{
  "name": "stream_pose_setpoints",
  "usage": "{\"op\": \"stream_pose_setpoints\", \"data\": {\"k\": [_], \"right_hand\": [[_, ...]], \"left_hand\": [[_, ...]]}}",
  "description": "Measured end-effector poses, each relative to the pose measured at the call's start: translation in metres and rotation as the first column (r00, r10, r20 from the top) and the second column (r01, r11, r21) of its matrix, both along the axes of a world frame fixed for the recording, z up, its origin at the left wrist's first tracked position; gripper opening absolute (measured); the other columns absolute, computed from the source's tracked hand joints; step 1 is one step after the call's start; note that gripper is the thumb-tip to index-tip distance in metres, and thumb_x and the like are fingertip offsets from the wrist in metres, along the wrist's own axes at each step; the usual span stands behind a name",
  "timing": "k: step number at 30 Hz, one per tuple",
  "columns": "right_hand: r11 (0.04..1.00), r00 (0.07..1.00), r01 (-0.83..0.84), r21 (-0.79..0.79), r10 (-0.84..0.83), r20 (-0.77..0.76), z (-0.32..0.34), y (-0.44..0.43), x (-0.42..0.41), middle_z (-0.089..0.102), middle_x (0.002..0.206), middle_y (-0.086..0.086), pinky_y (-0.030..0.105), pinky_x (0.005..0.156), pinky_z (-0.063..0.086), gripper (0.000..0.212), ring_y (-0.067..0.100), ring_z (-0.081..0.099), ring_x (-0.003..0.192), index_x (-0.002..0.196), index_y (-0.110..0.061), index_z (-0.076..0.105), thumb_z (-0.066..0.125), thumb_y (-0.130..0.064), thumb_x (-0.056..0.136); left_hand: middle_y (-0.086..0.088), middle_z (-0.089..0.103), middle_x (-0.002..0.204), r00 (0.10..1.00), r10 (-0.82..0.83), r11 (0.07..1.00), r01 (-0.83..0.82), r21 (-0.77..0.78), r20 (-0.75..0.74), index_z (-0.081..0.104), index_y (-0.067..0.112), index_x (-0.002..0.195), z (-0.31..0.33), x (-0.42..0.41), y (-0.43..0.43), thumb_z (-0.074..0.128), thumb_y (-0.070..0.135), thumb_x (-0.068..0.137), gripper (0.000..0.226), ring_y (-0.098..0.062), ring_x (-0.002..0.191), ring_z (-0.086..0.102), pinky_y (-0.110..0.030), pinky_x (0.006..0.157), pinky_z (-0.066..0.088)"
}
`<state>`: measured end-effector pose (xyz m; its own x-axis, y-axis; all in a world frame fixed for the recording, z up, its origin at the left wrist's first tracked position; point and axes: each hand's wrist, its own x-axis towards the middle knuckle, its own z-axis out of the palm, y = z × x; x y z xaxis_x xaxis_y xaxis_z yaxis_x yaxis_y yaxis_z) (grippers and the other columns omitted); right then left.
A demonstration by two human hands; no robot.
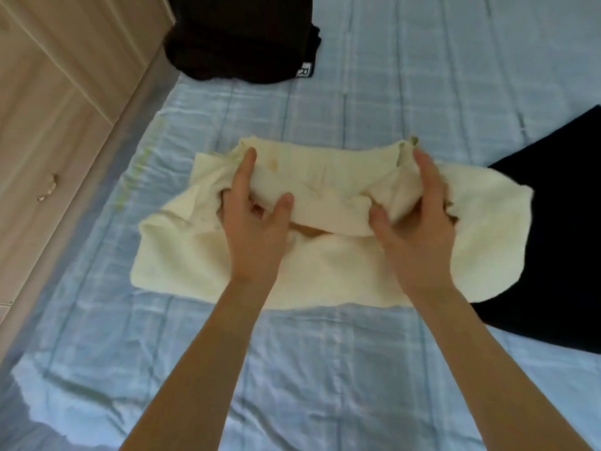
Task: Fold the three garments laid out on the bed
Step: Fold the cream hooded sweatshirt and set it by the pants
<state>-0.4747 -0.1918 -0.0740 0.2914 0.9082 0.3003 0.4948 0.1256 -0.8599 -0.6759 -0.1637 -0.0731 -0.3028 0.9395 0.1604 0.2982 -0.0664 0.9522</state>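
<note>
Cream and soft, the pale garment lies in the middle of the bed, its long axis running 9 to 3 o'clock, its right end overlapping a navy garment at 3 o'clock; a black garment sits at 12 o'clock. The left hand and right hand each curl thumb and fingers round a bunched band along its far edge, lifted a little. It looks light and limp, likely to sag, so gripping that band near both ends suits it; which way the neck points is unclear.
</note>
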Motion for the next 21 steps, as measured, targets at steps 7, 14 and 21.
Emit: {"op": "stream_pose_setpoints", "data": {"k": [7, 14, 21], "right_hand": [[0.979, 0.982, 0.062, -0.196, -0.095, -0.165, -0.075, 0.024, 0.002, 0.044, 0.139, -0.032, 0.02, 0.105, 0.044, 0.078, -0.01, 0.046, 0.128, 0.145, -0.053, 0.033, 0.078, -0.044, 0.081], [0.967, 0.983, 0.108, -0.229, -0.139, -0.121, -0.077, 0.024, -0.001, 0.046, 0.148, -0.017, 0.038, 0.11, 0.046, 0.08, 0.003, 0.046, 0.135, 0.146, -0.052, 0.031, 0.074, -0.05, 0.079], [0.961, 0.974, 0.106, -0.255, -0.152, -0.168, -0.071, 0.024, -0.005, 0.043, 0.148, -0.019, 0.035, 0.112, 0.044, 0.081, 0.004, 0.044, 0.137, 0.151, -0.037, 0.032, 0.077, -0.04, 0.084]], "left_hand": [[0.006, 0.054, 0.116, 0.997, 0.014, 0.981, -0.028, -0.192, -0.072, 0.039, 0.044, 0.145, -0.083, 0.004, 0.031, 0.067, 0.038, 0.084, 0.067, -0.006, 0.113, 0.041, -0.012, 0.105, 0.033], [0.003, 0.055, 0.128, 0.986, -0.011, 0.974, -0.028, -0.226, -0.168, 0.036, 0.042, 0.148, -0.079, 0.006, 0.03, 0.067, 0.038, 0.087, 0.068, 0.018, 0.102, 0.033, 0.009, 0.09, 0.016], [-0.005, 0.06, 0.119, 0.994, -0.017, 0.959, -0.016, -0.284, -0.112, 0.031, 0.045, 0.148, -0.073, 0.004, 0.03, 0.068, 0.036, 0.09, 0.07, -0.013, 0.116, 0.049, -0.026, 0.112, 0.034]]}}
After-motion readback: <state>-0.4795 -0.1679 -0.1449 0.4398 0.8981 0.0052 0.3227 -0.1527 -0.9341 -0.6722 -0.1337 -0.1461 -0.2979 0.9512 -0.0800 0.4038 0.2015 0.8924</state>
